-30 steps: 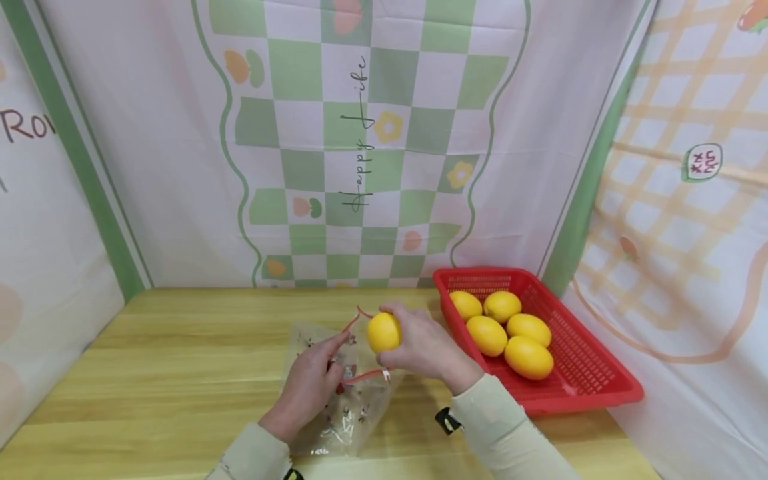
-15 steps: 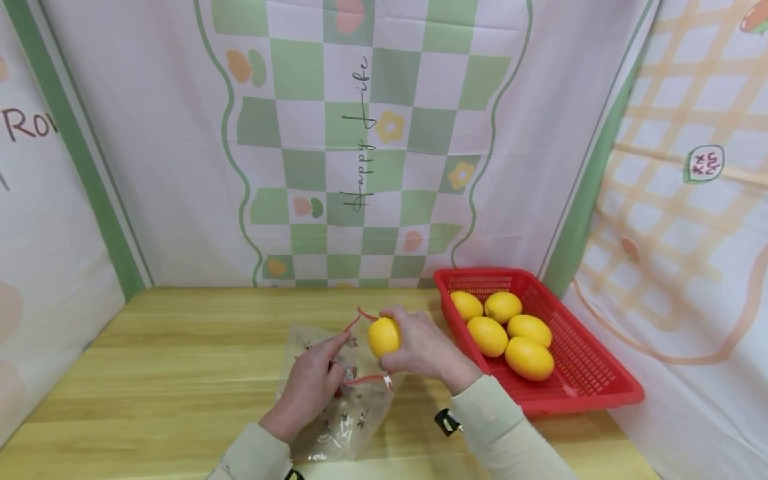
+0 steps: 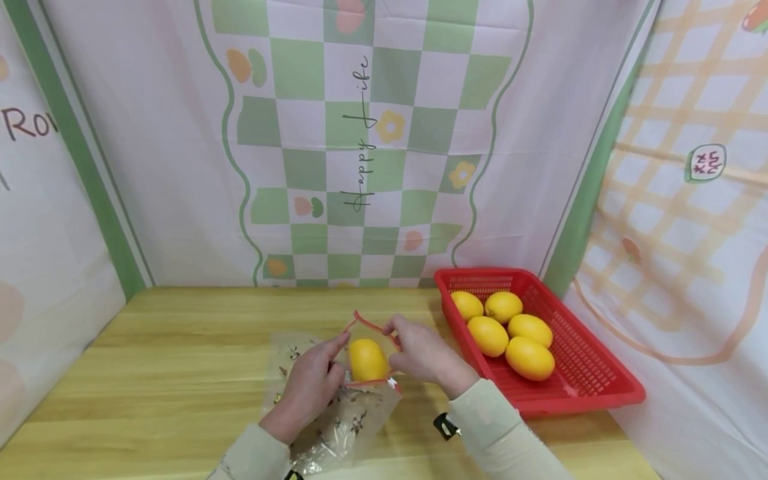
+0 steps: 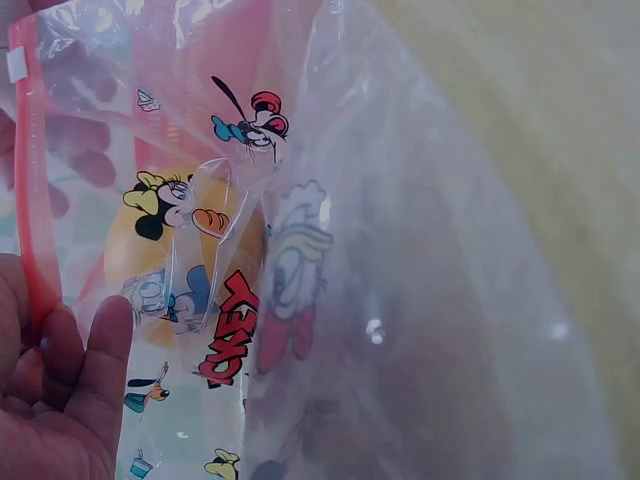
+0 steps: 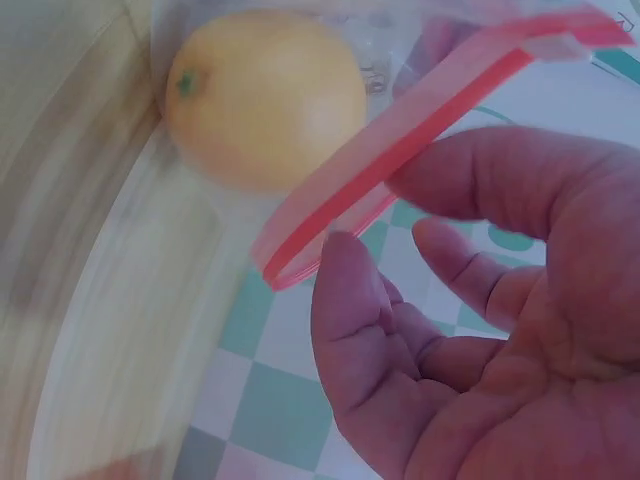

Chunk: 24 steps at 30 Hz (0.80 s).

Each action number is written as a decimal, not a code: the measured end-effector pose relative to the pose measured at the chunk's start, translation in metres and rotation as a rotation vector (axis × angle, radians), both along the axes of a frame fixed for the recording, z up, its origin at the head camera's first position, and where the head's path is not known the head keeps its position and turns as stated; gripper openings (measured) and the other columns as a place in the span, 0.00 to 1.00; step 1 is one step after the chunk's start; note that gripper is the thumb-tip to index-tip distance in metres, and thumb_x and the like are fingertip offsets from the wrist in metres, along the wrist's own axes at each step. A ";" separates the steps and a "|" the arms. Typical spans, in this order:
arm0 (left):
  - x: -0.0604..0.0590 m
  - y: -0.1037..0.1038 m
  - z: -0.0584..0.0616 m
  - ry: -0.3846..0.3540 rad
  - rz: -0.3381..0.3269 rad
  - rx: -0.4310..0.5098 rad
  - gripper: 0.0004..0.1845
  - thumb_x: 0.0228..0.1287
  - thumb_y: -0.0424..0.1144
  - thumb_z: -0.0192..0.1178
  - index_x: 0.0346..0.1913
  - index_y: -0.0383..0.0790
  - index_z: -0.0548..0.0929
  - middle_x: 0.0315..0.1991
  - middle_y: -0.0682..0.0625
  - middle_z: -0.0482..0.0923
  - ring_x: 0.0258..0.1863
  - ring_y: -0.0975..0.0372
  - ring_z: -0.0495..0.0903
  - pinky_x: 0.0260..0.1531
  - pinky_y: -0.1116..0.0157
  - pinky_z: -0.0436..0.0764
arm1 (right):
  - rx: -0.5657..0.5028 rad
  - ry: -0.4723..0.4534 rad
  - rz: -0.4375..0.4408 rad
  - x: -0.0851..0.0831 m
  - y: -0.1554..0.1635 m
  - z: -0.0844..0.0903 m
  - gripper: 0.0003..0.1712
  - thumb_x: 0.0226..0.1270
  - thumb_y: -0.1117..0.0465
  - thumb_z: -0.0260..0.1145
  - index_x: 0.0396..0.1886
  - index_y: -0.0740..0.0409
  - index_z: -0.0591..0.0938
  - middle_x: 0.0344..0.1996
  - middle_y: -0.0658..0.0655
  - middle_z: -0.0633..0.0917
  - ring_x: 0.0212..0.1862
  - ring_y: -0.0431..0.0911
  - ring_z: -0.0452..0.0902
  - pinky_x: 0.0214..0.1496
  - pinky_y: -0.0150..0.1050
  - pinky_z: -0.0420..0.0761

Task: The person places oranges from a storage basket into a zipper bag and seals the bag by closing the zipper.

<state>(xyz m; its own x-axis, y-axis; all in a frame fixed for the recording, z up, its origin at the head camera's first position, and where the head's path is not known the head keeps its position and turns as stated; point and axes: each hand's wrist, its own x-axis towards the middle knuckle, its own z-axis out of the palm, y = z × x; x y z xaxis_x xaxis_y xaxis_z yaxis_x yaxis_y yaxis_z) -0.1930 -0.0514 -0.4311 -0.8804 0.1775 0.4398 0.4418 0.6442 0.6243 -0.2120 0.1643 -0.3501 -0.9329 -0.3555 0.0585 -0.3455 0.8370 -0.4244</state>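
A lemon [image 3: 368, 360] sits just within the mouth of a clear, cartoon-printed slider bag [image 3: 336, 427], whose body spreads toward 7 o'clock across the wood-grain table [image 3: 180, 373]. From the lemon, the left hand [image 3: 309, 387] is at 8 o'clock, pinching the bag's edge. The right hand [image 3: 423, 353], at 3 o'clock, holds no fruit: its thumb and forefinger stand apart in a wide curve, tips at the red zip strip [image 5: 390, 160]. The white slider [image 3: 393, 384] is at 4 o'clock. Farther toward 3 o'clock, a red perforated basket [image 3: 588, 403] holds five more lemons [image 3: 530, 358].

The likeliest trouble is the lemon rolling back out, since it lies so near the mouth; a slack left pinch would let the opening sag. If the right fingertips snag the strip while pulling away, the thin film could drag sideways.
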 end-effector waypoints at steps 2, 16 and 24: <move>0.000 0.000 -0.001 0.003 0.002 0.000 0.31 0.62 0.25 0.58 0.71 0.38 0.79 0.63 0.43 0.83 0.42 0.59 0.78 0.42 0.59 0.80 | 0.000 -0.009 -0.022 0.000 -0.001 0.000 0.24 0.57 0.68 0.70 0.55 0.59 0.79 0.32 0.55 0.81 0.32 0.47 0.73 0.36 0.42 0.76; 0.000 -0.002 -0.002 -0.003 -0.006 0.004 0.31 0.63 0.26 0.58 0.72 0.38 0.78 0.64 0.43 0.83 0.43 0.59 0.78 0.43 0.60 0.80 | 0.067 -0.075 -0.199 -0.012 0.000 -0.017 0.11 0.71 0.65 0.66 0.51 0.61 0.79 0.37 0.56 0.84 0.36 0.48 0.76 0.42 0.43 0.83; 0.000 -0.005 0.002 -0.011 -0.016 0.019 0.31 0.64 0.25 0.58 0.72 0.39 0.78 0.62 0.44 0.84 0.29 0.67 0.72 0.36 0.66 0.77 | 0.047 -0.052 -0.208 -0.010 0.001 -0.015 0.11 0.69 0.67 0.65 0.49 0.59 0.78 0.33 0.55 0.82 0.32 0.48 0.75 0.38 0.41 0.82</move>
